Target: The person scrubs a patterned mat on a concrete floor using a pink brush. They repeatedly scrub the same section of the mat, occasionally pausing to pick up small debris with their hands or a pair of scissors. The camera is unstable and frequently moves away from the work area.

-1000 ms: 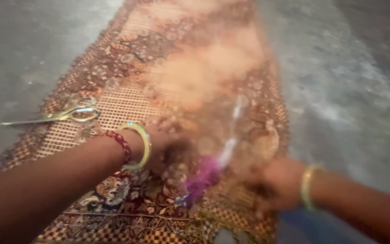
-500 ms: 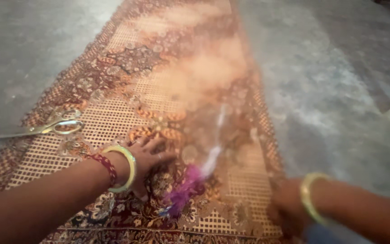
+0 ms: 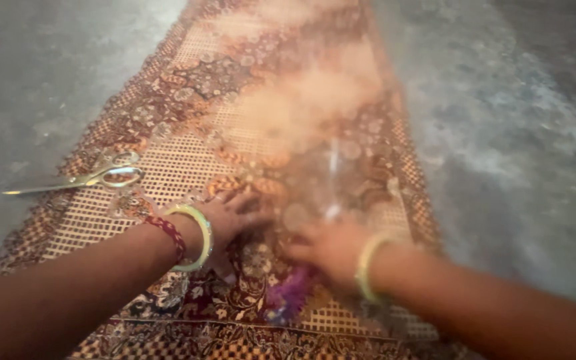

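The left hand (image 3: 235,217), its wrist ringed by a yellow-green bangle (image 3: 198,237) and a red thread band (image 3: 170,235), is being pressed flat with fingers spread on the patterned mat (image 3: 188,160), gripping nothing. Just beside it the blurred right hand (image 3: 331,247) is being laid palm down near a purple tuft (image 3: 288,297); whether anything is being gripped cannot be told, though a thin clear sheet (image 3: 331,177) seems to be lying under it. Farther left, scissors (image 3: 81,180) are lying across the mat's edge on the grey concrete floor (image 3: 515,133).
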